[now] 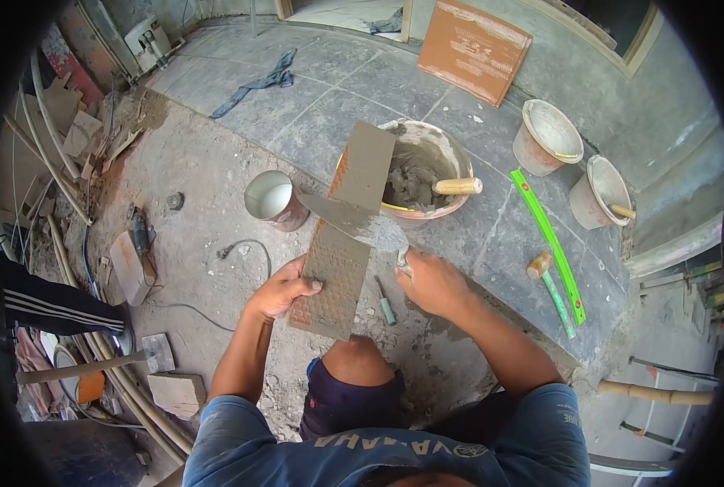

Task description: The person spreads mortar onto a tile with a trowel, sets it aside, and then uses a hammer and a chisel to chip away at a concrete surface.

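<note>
My left hand (285, 288) grips the lower left edge of a long, narrow tile strip (329, 284), thumb on top. Grey mortar covers much of its face, and a reddish honeycomb pattern shows through lower down. My right hand (435, 280) is closed around the handle of a trowel (362, 226), whose metal blade lies across the middle of the strip. Just beyond, a bucket (463, 158) holds wet grey mortar (414, 183) and a tool with a wooden handle (457, 187). The strip's upper end overlaps the bucket's left rim.
A metal can (279, 213) stands left of the bucket. A small green-handled tool (388, 312) lies below. To the right are a green level (550, 243), a mallet (540, 266) and two pails (532, 150). Cables, pipes and a striped trouser leg (62, 304) are at left.
</note>
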